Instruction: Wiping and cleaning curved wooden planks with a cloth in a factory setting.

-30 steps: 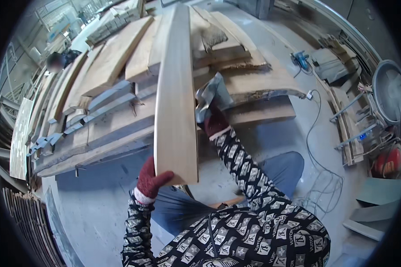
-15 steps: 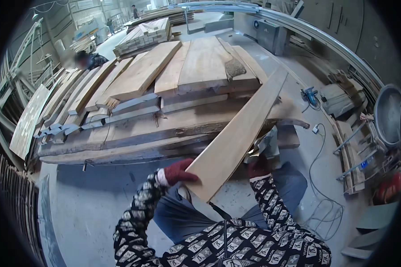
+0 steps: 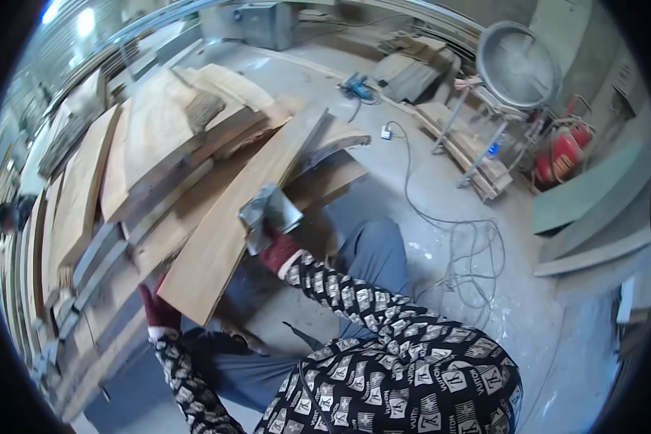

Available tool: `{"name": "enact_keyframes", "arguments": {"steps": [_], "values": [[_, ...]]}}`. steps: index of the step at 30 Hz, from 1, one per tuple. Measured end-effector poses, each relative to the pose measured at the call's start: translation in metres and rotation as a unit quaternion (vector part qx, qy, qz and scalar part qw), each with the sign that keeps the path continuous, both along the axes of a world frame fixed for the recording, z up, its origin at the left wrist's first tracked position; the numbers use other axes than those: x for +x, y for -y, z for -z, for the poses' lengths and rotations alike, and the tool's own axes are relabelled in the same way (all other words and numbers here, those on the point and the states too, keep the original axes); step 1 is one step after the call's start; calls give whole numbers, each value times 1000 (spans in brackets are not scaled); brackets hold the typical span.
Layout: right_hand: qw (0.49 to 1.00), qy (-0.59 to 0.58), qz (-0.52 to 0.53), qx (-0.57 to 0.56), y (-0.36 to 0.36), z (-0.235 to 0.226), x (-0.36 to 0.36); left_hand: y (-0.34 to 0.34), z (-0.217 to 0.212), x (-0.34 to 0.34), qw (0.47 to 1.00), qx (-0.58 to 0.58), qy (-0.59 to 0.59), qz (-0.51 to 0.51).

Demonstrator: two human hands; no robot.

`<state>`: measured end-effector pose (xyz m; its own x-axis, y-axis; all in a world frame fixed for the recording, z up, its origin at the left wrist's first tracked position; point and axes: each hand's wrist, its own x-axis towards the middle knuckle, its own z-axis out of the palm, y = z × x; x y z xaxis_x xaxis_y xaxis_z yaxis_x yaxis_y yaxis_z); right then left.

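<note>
A long tapering wooden board (image 3: 224, 224) slants from near my lap up onto the stacked timber. My left hand (image 3: 159, 307), in a dark red knit glove, grips its near left corner; some fingers are hidden by the wood. My right hand (image 3: 279, 251), gloved alike, is closed on a folded, creased grey sheet (image 3: 271, 211), perhaps sandpaper. That sheet lies against the board's right edge and partly over its upper face.
Thick planks (image 3: 159, 130) are stacked ahead and to the left. A blue power tool (image 3: 356, 87) lies on the floor, with a grey cable (image 3: 441, 220) looping to the right. Beyond stand a large round fan (image 3: 519, 65) and a red tank (image 3: 560, 155). Another person (image 3: 16, 213) is at far left.
The view has swung right, shifting the timber leftward. My left hand has moved from atop the board's near end to its left corner. The grey sheet has come up onto the board's right edge.
</note>
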<state>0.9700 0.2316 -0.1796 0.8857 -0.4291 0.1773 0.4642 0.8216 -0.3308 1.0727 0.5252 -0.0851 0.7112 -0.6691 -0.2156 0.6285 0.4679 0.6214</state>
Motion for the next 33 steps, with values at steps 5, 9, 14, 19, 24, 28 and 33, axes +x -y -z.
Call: {"name": "enact_keyframes", "arguments": {"steps": [5,9,14,19,24,28,33], "values": [[928,-217,126,-276,9,75,23,20,39,13,998,54,17,4],[889,-278,85,-354,4,86,15,5,62,9,899,293,324,20],[779,-358,182,-482,71,-13,-12,16,58,44,938,294,139,-118],[503,-413,406,-642,156,-96,-29,33,106,84,934,323,75,-133],[404,-232,481,-743,170,-166,25,7,125,88,911,391,76,-109],[317,-248,293,-867,210,-79,78,-6,124,93,873,468,94,-99],[494,-142,188,-837,28,-33,89,-22,116,98,828,527,163,-105]]}}
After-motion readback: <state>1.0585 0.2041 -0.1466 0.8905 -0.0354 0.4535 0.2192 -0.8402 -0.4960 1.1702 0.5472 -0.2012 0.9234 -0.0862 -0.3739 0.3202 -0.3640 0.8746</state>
